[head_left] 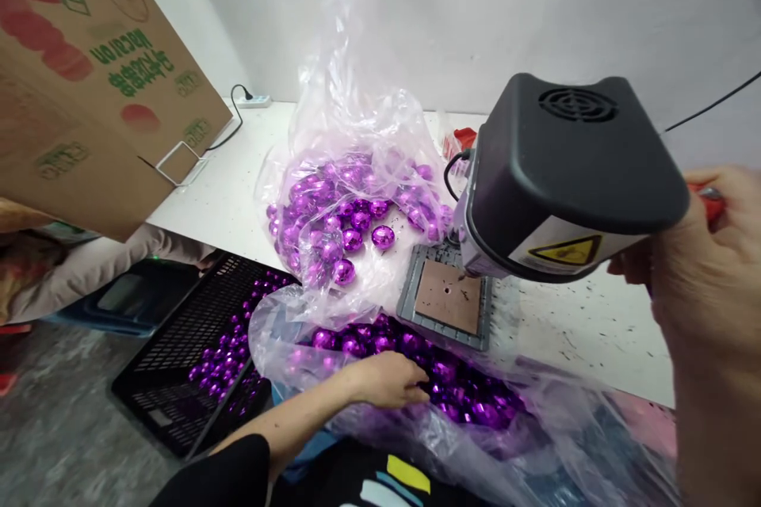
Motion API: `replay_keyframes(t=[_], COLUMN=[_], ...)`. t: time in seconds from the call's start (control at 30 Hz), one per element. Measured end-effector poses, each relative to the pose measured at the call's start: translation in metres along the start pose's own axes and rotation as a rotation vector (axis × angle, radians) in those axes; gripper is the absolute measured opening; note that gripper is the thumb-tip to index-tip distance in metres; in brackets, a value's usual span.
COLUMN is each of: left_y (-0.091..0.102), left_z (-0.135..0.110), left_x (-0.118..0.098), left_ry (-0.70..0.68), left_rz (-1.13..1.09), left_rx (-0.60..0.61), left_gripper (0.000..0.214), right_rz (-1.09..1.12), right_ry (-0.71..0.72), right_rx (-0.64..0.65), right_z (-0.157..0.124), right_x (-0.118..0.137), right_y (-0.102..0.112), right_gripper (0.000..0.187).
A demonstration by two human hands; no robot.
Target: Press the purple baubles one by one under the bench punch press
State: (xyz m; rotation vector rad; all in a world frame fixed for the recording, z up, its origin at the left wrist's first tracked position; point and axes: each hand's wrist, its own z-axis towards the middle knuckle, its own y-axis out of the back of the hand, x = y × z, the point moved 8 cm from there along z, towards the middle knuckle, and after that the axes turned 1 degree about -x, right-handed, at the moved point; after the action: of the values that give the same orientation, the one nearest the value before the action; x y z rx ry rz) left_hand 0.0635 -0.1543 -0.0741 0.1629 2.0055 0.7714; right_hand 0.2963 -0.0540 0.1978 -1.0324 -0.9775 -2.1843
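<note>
My left hand [389,380] reaches down among shiny purple mirror-ball ornaments [410,342] in an open clear plastic bag [279,333] at the table's front edge. Its fingers are loosely bent and apart, partly among the balls; no ball shows clearly in its grasp. On the right, my right hand [695,285] is wrapped round the red lever handle [713,206] of a small bench drill press [594,158] with a black top cover. Below the drill head lies a brown square board [449,297] with a small central hole, on the grey metal base [416,317].
A second clear bag [362,115] of purple balls spreads over the white table [250,198]. Lower left, a black crate [160,380] holds more balls. A cardboard box [119,95] stands at the left, near another person's leg [112,269]. Dark shavings dot the tabletop.
</note>
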Motion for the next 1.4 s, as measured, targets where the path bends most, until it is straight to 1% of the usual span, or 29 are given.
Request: replay_keyframes(t=[0.03, 0.07, 0.1, 0.13, 0.17, 0.2, 0.23, 0.27, 0.33, 0.37, 0.4, 0.43, 0.47, 0.5, 0.53, 0.57, 0.6, 0.67, 0.73, 0.77, 0.83, 0.9, 0.93, 1.0, 1.1, 1.2, 1.3, 1.4], left_y=[0.031, 0.065, 0.104, 0.143, 0.176, 0.198, 0.211, 0.217, 0.222, 0.224, 0.227, 0.232, 0.237, 0.241, 0.242, 0.239, 0.231, 0.205, 0.176, 0.163, 0.143, 0.129, 0.126, 0.127, 0.132, 0.128, 0.124, 0.121], left_z=[-0.007, -0.012, -0.016, -0.019, -0.023, -0.02, -0.013, -0.002, 0.018, 0.024, 0.026, 0.023, 0.018, 0.01, 0.002, -0.004, -0.007, -0.006, 0.0, 0.004, 0.012, 0.021, 0.025, 0.029, 0.034, 0.043, 0.051, 0.054], left_x=[-0.012, -0.019, -0.017, -0.009, -0.001, 0.005, 0.013, 0.021, 0.042, 0.052, 0.059, 0.063, 0.064, 0.062, 0.059, 0.055, 0.049, 0.033, 0.017, 0.011, 0.006, 0.007, 0.008, 0.011, 0.011, 0.013, 0.014, 0.005], left_ry=[-0.052, -0.086, -0.057, 0.01, 0.067, 0.097, 0.104, 0.1, 0.103, 0.119, 0.141, 0.162, 0.171, 0.166, 0.147, 0.117, 0.081, 0.011, -0.024, -0.028, -0.017, 0.015, 0.037, 0.062, 0.036, 0.006, -0.019, -0.05], left_rz=[-0.1, -0.181, -0.199, -0.141, 0.001, 0.178, 0.338, 0.462, 0.575, 0.569, 0.527, 0.448, 0.326, 0.158, -0.053, -0.29, -0.533, -0.949, -1.196, -1.262, -1.318, -1.295, -1.249, -1.094, -0.831, -0.629, -0.44, -0.221], left_rx=[-0.041, -0.107, -0.269, -0.487, -0.683, -0.784, -0.818, -0.804, -0.731, -0.708, -0.711, -0.74, -0.787, -0.839, -0.878, -0.886, -0.858, -0.727, -0.605, -0.572, -0.54, -0.537, -0.558, -0.648, -0.782, -0.841, -0.892, -0.928], left_gripper=[0.033, 0.031, 0.03, 0.029, 0.026, 0.023, 0.025, 0.027, 0.028, 0.027, 0.025, 0.025, 0.027, 0.031, 0.036, 0.039, 0.041, 0.044, 0.043, 0.043, 0.049, 0.05, 0.049, 0.048, 0.051, 0.054, 0.05, 0.047], right_rz=[0.002, 0.004, 0.004, 0.0, -0.008, -0.016, -0.024, -0.029, -0.029, -0.025, -0.02, -0.016, -0.012, -0.005, 0.004, 0.014, 0.023, 0.034, 0.038, 0.042, 0.047, 0.042, 0.038, 0.03, 0.03, 0.039, 0.053, 0.059], right_ry=[-0.003, 0.0, 0.006, 0.013, 0.021, 0.03, 0.038, 0.041, 0.045, 0.046, 0.046, 0.048, 0.051, 0.053, 0.054, 0.053, 0.053, 0.054, 0.057, 0.062, 0.075, 0.083, 0.082, 0.074, 0.073, 0.077, 0.069, 0.062], right_rx=[-0.002, -0.006, -0.007, -0.004, 0.001, 0.007, 0.013, 0.02, 0.04, 0.051, 0.064, 0.075, 0.083, 0.087, 0.091, 0.091, 0.088, 0.079, 0.074, 0.072, 0.079, 0.09, 0.095, 0.105, 0.108, 0.1, 0.095, 0.096], right_z=[0.0, 0.0, 0.001, 0.001, 0.002, 0.003, 0.004, 0.004, 0.005, 0.005, 0.005, 0.005, 0.004, 0.004, 0.004, 0.004, 0.004, 0.004, 0.003, 0.003, 0.003, 0.003, 0.003, 0.003, 0.003, 0.003, 0.002, 0.002], right_x=[0.0, -0.001, -0.001, -0.001, -0.001, -0.002, -0.002, -0.002, -0.001, -0.001, 0.0, 0.001, 0.001, 0.002, 0.001, 0.001, 0.0, -0.001, 0.0, 0.0, 0.003, 0.005, 0.005, 0.004, 0.004, 0.004, 0.004, 0.003], right_y=[0.0, 0.001, 0.001, 0.0, 0.0, 0.0, 0.0, -0.001, -0.001, -0.001, -0.002, -0.002, -0.003, -0.003, -0.003, -0.004, -0.004, -0.005, -0.006, -0.006, -0.006, -0.006, -0.005, -0.005, -0.005, -0.005, -0.005, -0.006], right_gripper=[0.035, 0.035, 0.035, 0.036, 0.037, 0.038, 0.04, 0.041, 0.042, 0.042, 0.042, 0.041, 0.041, 0.041, 0.042, 0.043, 0.044, 0.045, 0.045, 0.045, 0.045, 0.044, 0.043, 0.043, 0.045, 0.047, 0.047, 0.045])
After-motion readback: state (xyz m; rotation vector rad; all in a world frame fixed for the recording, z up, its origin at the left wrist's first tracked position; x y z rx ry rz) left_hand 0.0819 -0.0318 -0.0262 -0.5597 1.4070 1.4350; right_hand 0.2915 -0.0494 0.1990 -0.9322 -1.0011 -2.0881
